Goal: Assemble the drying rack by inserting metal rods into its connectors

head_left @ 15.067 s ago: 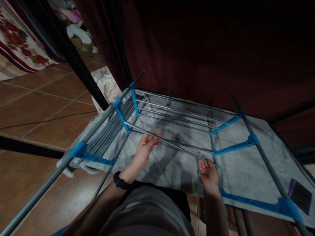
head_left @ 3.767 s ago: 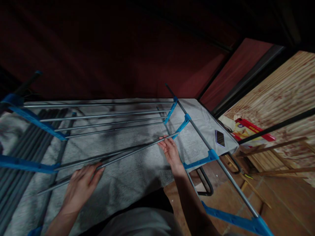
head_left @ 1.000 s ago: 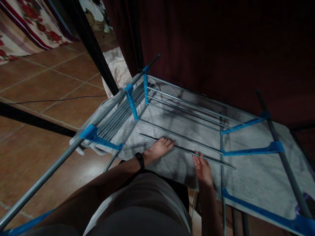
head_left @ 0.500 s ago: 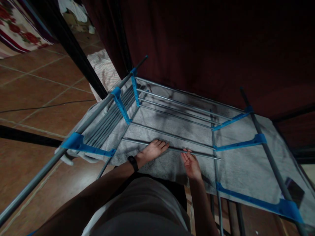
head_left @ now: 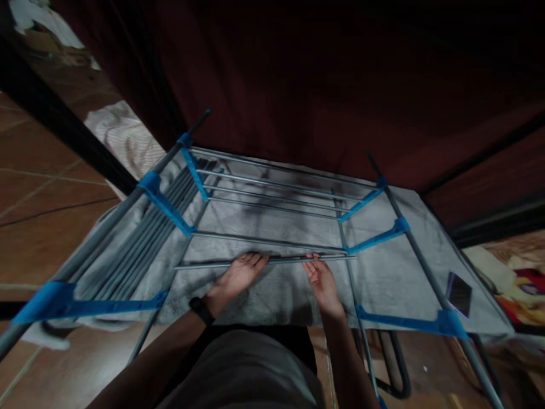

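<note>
A loose grey metal tube lies crosswise in front of me, over the near part of a rack frame. My left hand is closed around it left of its middle, palm down, with a dark band on the wrist. Right of the middle, my right hand holds the same tube from below between thumb and fingers. Just beyond it, a fixed crossbar joins a blue plastic bracket on the left to another blue bracket on the right. Several further crossbars span the far brackets.
Several spare tubes lie side by side at the left on the grey blanket. A phone-like dark device rests at the right. Dark red curtain hangs behind. Long side poles flank the frame, and a near-left blue bracket juts inward.
The view has shifted rightward, so the rack appears farther left. Both hands keep hold of the tube, which now sits closer to the nearest fixed crossbar at its right end.
</note>
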A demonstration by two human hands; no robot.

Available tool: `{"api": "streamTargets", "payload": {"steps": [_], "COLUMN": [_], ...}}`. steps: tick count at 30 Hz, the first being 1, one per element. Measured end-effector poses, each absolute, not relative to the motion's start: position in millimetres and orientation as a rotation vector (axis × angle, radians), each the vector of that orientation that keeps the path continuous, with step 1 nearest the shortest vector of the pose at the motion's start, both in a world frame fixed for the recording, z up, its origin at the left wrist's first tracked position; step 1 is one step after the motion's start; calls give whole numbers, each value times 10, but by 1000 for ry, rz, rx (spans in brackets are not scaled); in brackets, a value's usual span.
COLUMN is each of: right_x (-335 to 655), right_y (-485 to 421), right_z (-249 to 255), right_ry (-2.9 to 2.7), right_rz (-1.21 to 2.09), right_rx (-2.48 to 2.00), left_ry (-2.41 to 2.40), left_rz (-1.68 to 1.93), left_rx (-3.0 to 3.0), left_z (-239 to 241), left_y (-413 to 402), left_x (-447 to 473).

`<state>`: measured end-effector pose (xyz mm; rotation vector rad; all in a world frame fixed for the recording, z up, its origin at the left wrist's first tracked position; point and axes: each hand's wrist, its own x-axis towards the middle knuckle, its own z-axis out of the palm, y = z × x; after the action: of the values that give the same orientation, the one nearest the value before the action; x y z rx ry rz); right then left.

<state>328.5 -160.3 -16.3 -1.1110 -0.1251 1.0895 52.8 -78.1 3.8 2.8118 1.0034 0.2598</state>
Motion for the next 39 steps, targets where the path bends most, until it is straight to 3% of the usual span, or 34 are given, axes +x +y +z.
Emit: {"api": "streamTargets", "payload": {"steps": [10, 22, 29, 39], "right_x": [3374, 3540, 3368, 2572], "right_y": [-1472, -1525, -1428, -1204], "right_z": [170, 551, 1114, 1824], "right_ry": [-220, -100, -288, -898], "right_rz": [922, 860, 904, 904], "right_rx": [-1120, -976, -941, -978], "left_ry": [973, 1185, 1175, 1111], "left_rz": [543, 564, 768, 1057], "left_rx": [2651, 2674, 2595, 1776], "left_z": [-170, 141, 294, 842], "left_y": [-520, -380, -448, -683], "left_x": [325, 128, 190, 813]}}
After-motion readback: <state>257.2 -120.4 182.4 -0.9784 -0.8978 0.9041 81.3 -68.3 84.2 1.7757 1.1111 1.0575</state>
